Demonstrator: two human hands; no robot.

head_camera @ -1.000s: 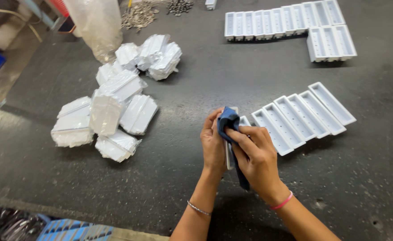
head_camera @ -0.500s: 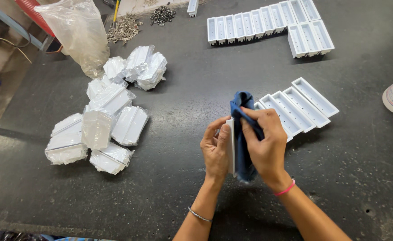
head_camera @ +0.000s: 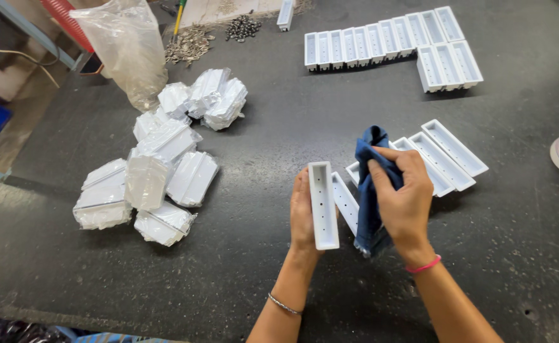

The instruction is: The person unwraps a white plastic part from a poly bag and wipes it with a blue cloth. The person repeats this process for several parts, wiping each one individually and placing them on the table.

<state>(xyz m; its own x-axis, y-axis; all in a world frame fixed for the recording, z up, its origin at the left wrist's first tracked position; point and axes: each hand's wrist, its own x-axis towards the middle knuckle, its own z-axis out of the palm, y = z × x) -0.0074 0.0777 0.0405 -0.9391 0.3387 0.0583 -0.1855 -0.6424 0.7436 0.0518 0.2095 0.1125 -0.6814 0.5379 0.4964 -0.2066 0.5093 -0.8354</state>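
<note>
Here, near table centre, the left hand point(head_camera: 303, 216) grips a white tray point(head_camera: 323, 204) upright; at its 3 o'clock the right hand point(head_camera: 406, 200) clutches a blue cloth point(head_camera: 369, 190). Likely mid-wipe; next, cloth must meet tray.

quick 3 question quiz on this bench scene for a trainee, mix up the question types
1. True or false: the left hand holds a white tray with its open side facing the camera.
2. What does the right hand grip? A) a blue cloth B) a screwdriver C) a wrapped bundle
3. Fill in: the wrapped white bundles lie on the dark table to the ____ of the hands.

Key
1. True; small holes show in its floor.
2. A, the blue cloth, bunched under the fingers.
3. Left.
</note>
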